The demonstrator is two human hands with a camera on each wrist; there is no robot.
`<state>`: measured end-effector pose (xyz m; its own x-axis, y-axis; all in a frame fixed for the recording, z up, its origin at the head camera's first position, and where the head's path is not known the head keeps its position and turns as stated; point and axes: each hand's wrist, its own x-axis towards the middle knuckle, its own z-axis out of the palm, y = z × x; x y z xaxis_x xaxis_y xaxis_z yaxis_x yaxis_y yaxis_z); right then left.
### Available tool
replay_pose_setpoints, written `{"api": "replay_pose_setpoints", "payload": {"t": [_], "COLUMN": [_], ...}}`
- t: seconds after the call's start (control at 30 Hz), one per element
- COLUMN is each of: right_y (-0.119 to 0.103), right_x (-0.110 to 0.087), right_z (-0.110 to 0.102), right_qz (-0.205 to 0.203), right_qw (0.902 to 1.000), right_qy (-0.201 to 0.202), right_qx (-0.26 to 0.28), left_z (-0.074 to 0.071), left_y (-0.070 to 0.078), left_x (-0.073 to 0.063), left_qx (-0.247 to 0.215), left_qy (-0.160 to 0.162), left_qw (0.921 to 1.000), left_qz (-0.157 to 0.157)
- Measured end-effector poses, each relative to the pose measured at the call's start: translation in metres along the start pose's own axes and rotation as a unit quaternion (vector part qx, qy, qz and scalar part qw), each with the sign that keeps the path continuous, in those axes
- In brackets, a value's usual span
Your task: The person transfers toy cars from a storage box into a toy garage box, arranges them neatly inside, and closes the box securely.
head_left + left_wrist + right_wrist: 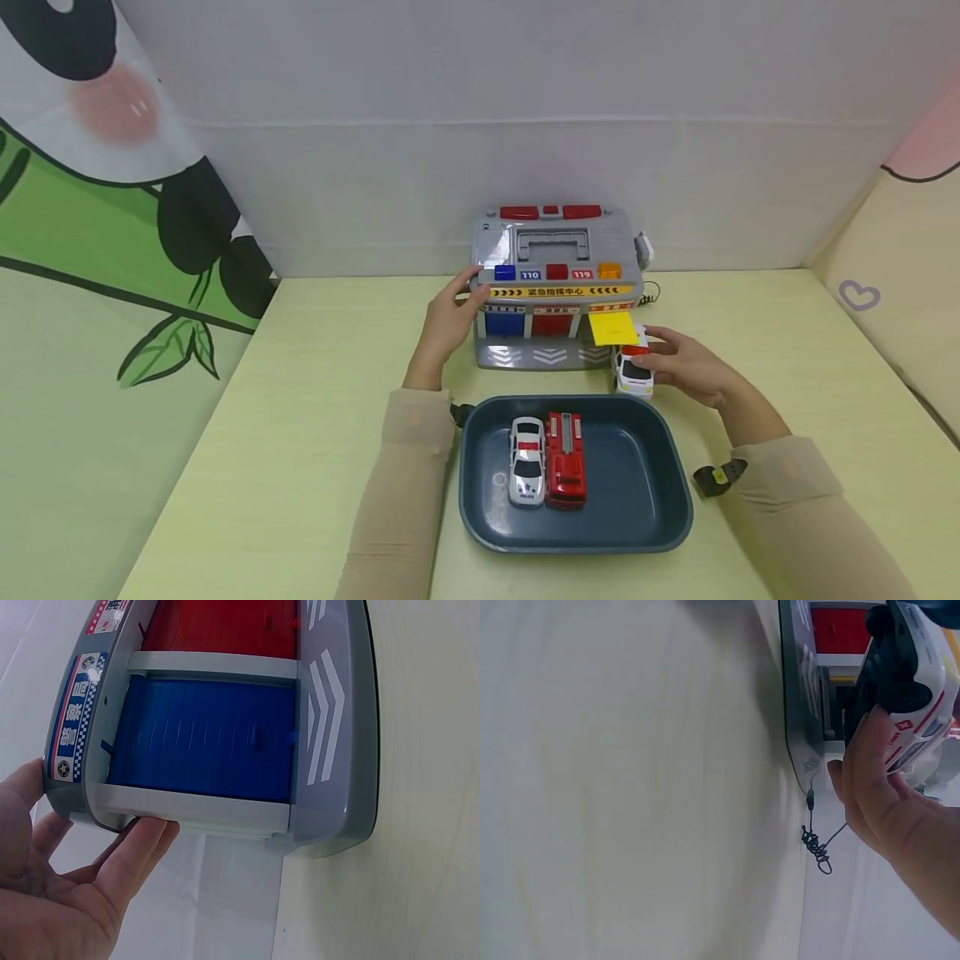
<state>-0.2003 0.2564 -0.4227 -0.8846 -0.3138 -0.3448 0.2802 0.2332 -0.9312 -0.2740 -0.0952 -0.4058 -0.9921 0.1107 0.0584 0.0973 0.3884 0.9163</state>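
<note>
A grey toy rescue station (495, 248) stands against the back wall, with a blue door (202, 739), a red door (552, 324) and a raised yellow door (613, 327). My left hand (447, 323) grips its left front corner, thumb on the front edge and fingers against the side wall. Between thumb and fingers, my right hand (688, 367) holds a white toy ambulance (635, 375) beside the yellow door. The ambulance's wheels and dark underside (889, 682) show in the right wrist view, above the station's base.
In front of the station lies a dark blue tray (652, 533). It holds a white toy police car (527, 462) and a red toy fire truck (566, 467). A coiled black cord (816, 844) hangs at the station's right side. Behind is a white cloth wall (375, 192).
</note>
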Motion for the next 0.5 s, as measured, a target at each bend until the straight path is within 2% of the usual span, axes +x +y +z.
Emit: {"api": "replay_pose_setpoints", "payload": {"t": [0.5], "right_y": [0.006], "right_x": [0.008], "right_z": [0.014], "right_qz": [-0.035], "right_qw": [0.9964], "right_qy": [0.033], "right_qx": [-0.070], "left_z": [0.001], "left_y": [0.000], "left_x": [0.001], "left_qx": [0.000], "left_qy": [0.004], "left_qw": [1.0000], "left_qz": [-0.003]}}
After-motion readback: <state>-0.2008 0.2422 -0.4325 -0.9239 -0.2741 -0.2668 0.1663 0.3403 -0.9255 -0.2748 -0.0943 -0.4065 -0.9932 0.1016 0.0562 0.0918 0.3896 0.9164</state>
